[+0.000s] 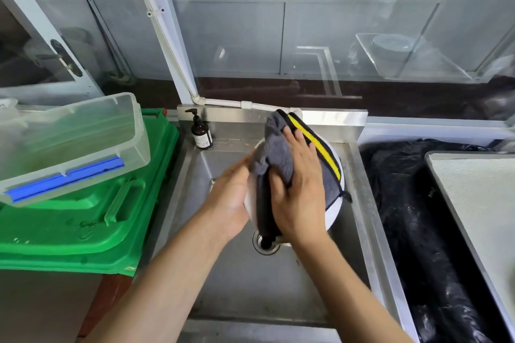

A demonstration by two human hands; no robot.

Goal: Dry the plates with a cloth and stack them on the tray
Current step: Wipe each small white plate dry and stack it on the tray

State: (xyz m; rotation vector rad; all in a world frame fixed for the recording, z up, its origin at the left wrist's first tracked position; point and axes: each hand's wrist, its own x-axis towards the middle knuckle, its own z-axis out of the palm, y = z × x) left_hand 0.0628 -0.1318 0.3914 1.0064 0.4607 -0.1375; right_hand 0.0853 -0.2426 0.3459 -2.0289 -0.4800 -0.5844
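Drying step in progress — one plate being wiped over the sink.

The left hand [232, 198] is gripping the white plate [333, 211] by its left rim, fingers hidden behind it, and holding it tilted above the steel sink [245, 281]. The right hand [299, 192] is pressing the grey cloth [274, 153] flat against the plate's face, fingers straight and slightly spread, thumb tucked into a fold. The cloth's black-and-yellow edge is draping over the plate's upper right. By judgement, wiping is under way — the next move calls for carrying the plate right to the metal tray [479, 203], well apart from the sink. A black plastic sheet [404, 217] is lying between them, though not blocking the path. A soap bottle [202, 133] is standing at the sink's back corner; a clear tub [83, 136] is resting on green crates [111, 217] to the left.
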